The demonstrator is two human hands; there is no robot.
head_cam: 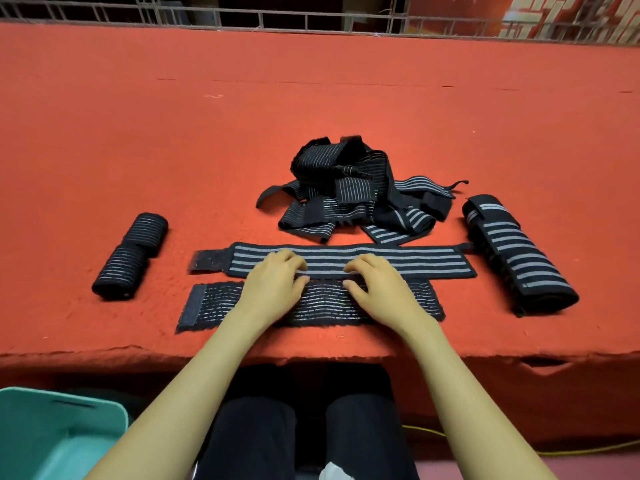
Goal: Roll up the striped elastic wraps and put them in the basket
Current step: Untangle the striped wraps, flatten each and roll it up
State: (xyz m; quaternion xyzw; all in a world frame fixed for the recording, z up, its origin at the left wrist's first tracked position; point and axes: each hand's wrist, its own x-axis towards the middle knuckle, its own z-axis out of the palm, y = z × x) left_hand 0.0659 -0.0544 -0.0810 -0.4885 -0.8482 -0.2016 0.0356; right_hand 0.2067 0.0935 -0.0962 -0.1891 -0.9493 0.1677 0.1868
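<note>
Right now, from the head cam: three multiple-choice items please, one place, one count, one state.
1. Where is the teal basket? A below the table edge, lower left; B on a shelf; C on a chair.
2. How many wraps lie flat under the left hand and right hand? A one; B two; C four.
3. The pile behind them is: A rolled; B loose, tangled; C boxed.
A, it shows under the near edge; B, wide-striped wrap plus fine-striped wrap; B, ends splay out.
</note>
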